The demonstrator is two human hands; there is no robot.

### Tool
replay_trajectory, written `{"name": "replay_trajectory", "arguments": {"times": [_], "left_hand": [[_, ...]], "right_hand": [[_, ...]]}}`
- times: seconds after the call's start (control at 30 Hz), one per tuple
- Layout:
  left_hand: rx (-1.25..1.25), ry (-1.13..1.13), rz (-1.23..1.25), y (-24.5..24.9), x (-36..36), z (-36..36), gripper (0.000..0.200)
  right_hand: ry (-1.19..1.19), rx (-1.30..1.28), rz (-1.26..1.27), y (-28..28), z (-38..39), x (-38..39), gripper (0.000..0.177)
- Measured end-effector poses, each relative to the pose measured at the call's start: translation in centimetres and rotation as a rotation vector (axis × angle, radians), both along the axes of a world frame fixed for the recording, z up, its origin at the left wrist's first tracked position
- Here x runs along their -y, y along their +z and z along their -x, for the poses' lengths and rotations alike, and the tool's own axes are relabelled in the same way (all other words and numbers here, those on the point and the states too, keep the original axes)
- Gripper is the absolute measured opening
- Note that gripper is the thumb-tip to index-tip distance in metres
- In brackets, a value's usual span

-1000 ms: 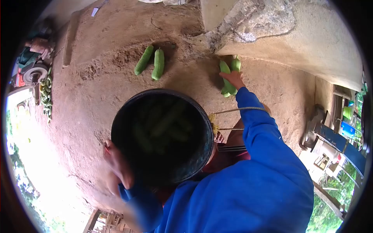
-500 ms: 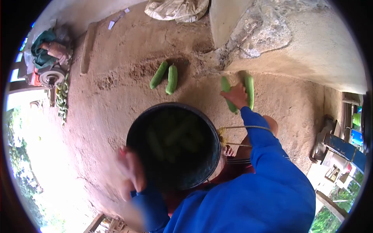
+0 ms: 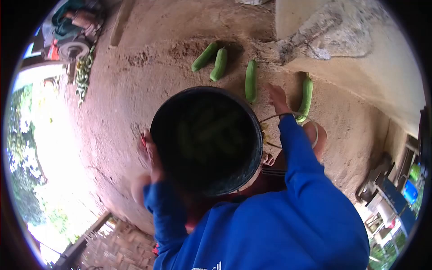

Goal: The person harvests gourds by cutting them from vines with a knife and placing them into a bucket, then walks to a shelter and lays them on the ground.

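A large black bucket (image 3: 260, 146) stands between my arms, with several green gourds (image 3: 211, 130) dim inside it. My left hand (image 3: 152, 155) is against the bucket's left rim; something small and red shows at its fingers, too blurred to name. To the right of the bucket, my right hand (image 3: 277, 99) is over the ground with its fingers apart and nothing in it. One green gourd (image 3: 250, 81) lies just left of that hand, and a ridged gourd (image 3: 306, 98) lies to its right. Beyond the rim are two more gourds (image 3: 219, 65) side by side.
Brown earthen ground (image 3: 121, 103) surrounds the bucket. A rough wall (image 3: 360, 76) rises at the right. At the upper left are a round metal wheel (image 3: 73, 50) and a bundle of cloth. A woven panel (image 3: 121, 245) is at the lower left.
The gourd under my right hand now lies further left, nearer the pair, and my right hand is off it. My left hand has come to the bucket's rim. The view has shifted.
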State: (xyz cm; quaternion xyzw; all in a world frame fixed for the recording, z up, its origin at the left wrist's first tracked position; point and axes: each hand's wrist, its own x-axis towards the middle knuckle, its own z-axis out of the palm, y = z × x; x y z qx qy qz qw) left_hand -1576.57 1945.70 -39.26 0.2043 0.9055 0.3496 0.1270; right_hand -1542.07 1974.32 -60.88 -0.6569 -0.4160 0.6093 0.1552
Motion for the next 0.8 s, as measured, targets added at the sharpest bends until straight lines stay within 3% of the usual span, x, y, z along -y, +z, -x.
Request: {"name": "replay_trajectory", "arguments": {"times": [0.03,0.07,0.1,0.13,0.17,0.23,0.27,0.3,0.33,0.37,0.43,0.57,0.63,0.73,0.8], "left_hand": [[0.008,0.023,0.009,0.3,-0.3,-0.3,0.045],[-0.005,0.019,0.011,0.6,-0.6,-0.5,0.045],[-0.02,0.013,0.013,0.9,-0.7,-0.7,0.046],[-0.014,0.029,0.019,1.3,-0.7,-0.9,0.046],[0.003,0.0,-0.009,1.5,-0.9,-1.1,0.046],[0.027,-0.012,-0.034,2.5,-1.3,-1.8,0.047],[0.009,-0.016,0.005,3.1,-1.6,-2.2,0.047],[-0.008,-0.022,0.049,3.4,-1.6,-2.6,0.047],[-0.006,-0.013,0.048,3.3,-1.5,-2.6,0.047],[-0.02,-0.017,0.03,3.2,-1.6,-2.6,0.046],[-0.035,-0.015,0.009,3.6,-1.9,-3.0,0.046],[-0.056,0.02,0.115,4.0,-1.8,-3.0,0.045],[-0.026,0.012,0.102,3.6,-1.8,-2.4,0.045],[0.004,-0.026,0.072,3.5,-1.6,-2.4,0.044],[-0.011,-0.009,0.093,3.5,-1.7,-2.4,0.045]], "right_hand": [[-0.367,-0.251,0.156,1.0,-1.0,3.5,0.046],[-0.391,-0.334,0.2,1.3,-2.8,5.7,0.041],[-0.207,-0.346,0.16,0.5,-5.2,8.6,0.035],[0.316,-0.182,-0.227,-2.2,-8.3,11.9,0.03],[0.641,-0.056,-0.565,-4.2,-10.9,15.5,0.025],[0.075,-0.316,0.472,1.6,-9.9,18.8,0.019],[0.398,-0.216,0.191,8.3,-8.1,18.1,0.018],[0.738,0.04,-0.194,15.1,-6.2,17.3,0.018],[0.905,0.287,-0.549,21.9,-4.3,16.5,0.018],[0.91,0.288,-0.554,21.4,-5.2,16.3,0.018],[1.804,0.33,-1.067,19.9,-8.7,14.8,0.017],[1.824,0.136,-0.867,23.2,-10.3,13.7,0.019],[1.383,0.0,-0.619,26.5,-10.9,15.8,0.021],[1.449,-0.029,-0.537,31.8,-9.2,17.2,0.025],[1.437,-0.32,-0.317,36.9,-5.7,16.1,0.018]]}}
